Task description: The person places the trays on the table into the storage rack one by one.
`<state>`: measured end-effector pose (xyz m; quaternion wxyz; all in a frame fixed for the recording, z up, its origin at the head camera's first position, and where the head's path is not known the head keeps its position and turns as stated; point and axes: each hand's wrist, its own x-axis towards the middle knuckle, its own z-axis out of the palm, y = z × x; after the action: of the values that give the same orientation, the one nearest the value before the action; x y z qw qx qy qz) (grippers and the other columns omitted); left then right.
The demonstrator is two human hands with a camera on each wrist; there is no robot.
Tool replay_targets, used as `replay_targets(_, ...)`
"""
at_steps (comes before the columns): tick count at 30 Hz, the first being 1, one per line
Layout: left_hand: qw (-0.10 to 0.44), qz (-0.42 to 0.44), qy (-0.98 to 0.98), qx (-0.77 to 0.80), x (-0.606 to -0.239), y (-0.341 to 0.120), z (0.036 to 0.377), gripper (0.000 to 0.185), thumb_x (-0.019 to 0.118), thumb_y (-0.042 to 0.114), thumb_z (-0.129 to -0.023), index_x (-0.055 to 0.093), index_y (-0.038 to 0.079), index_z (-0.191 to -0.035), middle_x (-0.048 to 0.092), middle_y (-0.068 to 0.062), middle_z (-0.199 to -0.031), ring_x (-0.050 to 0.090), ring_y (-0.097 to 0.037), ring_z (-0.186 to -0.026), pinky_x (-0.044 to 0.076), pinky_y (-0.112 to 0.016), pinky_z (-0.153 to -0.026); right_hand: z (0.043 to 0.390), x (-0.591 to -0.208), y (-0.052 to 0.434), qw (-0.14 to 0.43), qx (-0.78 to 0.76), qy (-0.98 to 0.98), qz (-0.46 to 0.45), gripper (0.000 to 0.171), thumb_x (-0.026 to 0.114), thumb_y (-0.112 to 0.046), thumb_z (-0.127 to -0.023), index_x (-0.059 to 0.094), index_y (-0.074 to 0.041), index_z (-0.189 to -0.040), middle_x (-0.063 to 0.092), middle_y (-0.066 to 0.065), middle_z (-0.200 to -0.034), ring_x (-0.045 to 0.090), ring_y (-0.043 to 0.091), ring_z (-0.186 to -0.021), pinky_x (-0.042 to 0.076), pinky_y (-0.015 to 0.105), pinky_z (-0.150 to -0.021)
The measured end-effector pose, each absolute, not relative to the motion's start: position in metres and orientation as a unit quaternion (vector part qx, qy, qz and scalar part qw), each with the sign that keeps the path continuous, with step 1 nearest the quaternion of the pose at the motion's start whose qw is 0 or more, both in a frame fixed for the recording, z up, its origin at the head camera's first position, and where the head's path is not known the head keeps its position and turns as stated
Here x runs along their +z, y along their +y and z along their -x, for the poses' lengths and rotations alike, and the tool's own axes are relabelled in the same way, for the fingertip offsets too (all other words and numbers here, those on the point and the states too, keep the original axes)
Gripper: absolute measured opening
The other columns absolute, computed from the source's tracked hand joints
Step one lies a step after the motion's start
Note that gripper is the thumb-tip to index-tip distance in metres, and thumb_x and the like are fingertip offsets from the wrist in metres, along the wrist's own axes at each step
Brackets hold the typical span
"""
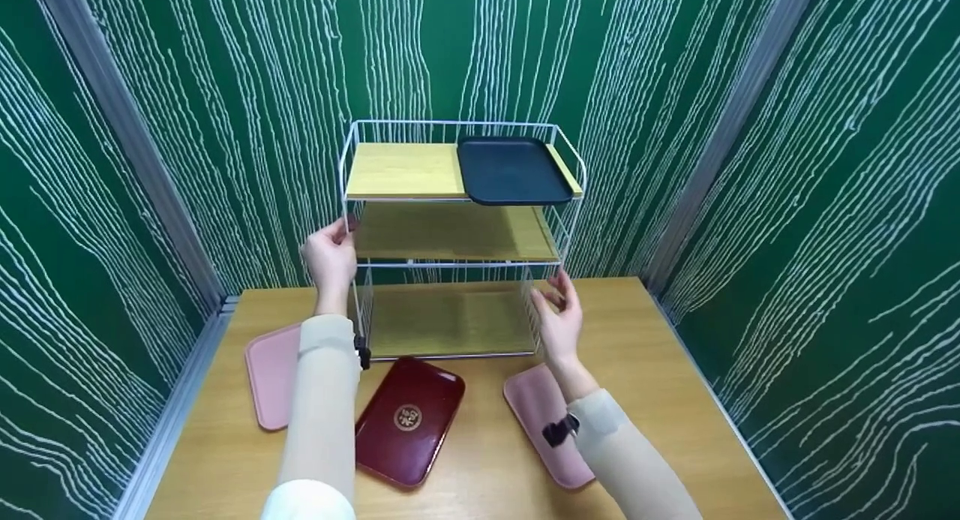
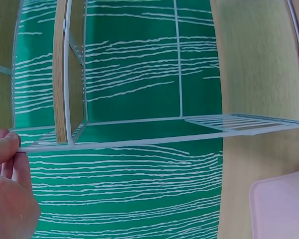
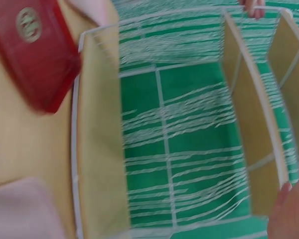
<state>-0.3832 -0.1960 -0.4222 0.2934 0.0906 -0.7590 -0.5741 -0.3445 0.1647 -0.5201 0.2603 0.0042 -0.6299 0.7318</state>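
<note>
Green-walled and wooden, the table carries a dark red tray low in the frame, then the left hand and right hand pinching the wire rack at centre, whose tipping could slide the black tray off top.

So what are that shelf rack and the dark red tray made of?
The rack looks like thin white-coated metal wire with pale wood or bamboo boards, showing faint grain. The dark red tray seems to be glossy lacquered plastic or wood: it reflects light and bears a gold emblem.
</note>
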Motion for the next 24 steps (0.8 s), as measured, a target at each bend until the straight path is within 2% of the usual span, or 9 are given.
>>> replay_targets(4,0.286,-0.096,-0.759,-0.577,-0.423,-0.194,0.382,0.028,0.07,0.006,-0.105,0.076,0.007,-0.132,0.077,-0.013,-0.127,0.072,-0.027,-0.116,0.057,-0.042,-0.101,0.34,-0.543,0.185,0.204,0.708,-0.676,-0.006,0.062,0.074,0.001,-0.098,0.05,0.004,-0.155,0.062,0.027,-0.139,0.061,0.041,-0.121,0.054,0.024,-0.092)
replay_targets(9,0.28,-0.094,-0.756,-0.583,-0.422,-0.194,0.381,0.029,0.068,0.005,-0.105,0.074,0.005,-0.134,0.075,-0.014,-0.13,0.07,-0.028,-0.12,0.056,-0.042,-0.104,0.335,-0.564,0.208,0.124,0.691,-0.712,-0.017,0.05,0.074,0.0,-0.099,0.059,0.005,-0.147,0.068,0.025,-0.13,0.069,0.024,-0.108,0.059,0.027,-0.084)
replay_targets(12,0.279,-0.093,-0.757,-0.583,-0.421,-0.195,0.382,0.03,0.067,0.006,-0.106,0.074,0.006,-0.135,0.075,-0.013,-0.132,0.07,-0.027,-0.122,0.055,-0.041,-0.105,0.334,-0.573,0.22,0.085,0.677,-0.73,-0.027,0.044,0.074,-0.003,-0.099,0.065,0.004,-0.141,0.071,0.023,-0.125,0.07,0.017,-0.101,0.06,0.032,-0.084)
replay_targets(17,0.288,-0.103,-0.767,-0.565,-0.421,-0.196,0.383,0.029,0.068,0.007,-0.105,0.076,0.008,-0.133,0.076,-0.012,-0.128,0.072,-0.026,-0.118,0.057,-0.042,-0.102,0.328,-0.587,0.238,0.04,0.661,-0.748,-0.03,0.043,0.075,-0.005,-0.098,0.067,0.003,-0.139,0.071,0.022,-0.124,0.069,0.017,-0.101,0.059,0.031,-0.083)
replay_targets(24,0.306,-0.099,-0.767,-0.556,-0.421,-0.196,0.385,0.03,0.07,0.002,-0.103,0.075,0.004,-0.132,0.077,-0.015,-0.125,0.073,-0.029,-0.113,0.058,-0.043,-0.097,0.32,-0.6,0.257,0.018,0.667,-0.744,-0.031,0.044,0.073,0.0,-0.099,0.064,0.005,-0.142,0.073,0.015,-0.12,0.069,0.02,-0.106,0.058,0.029,-0.082)
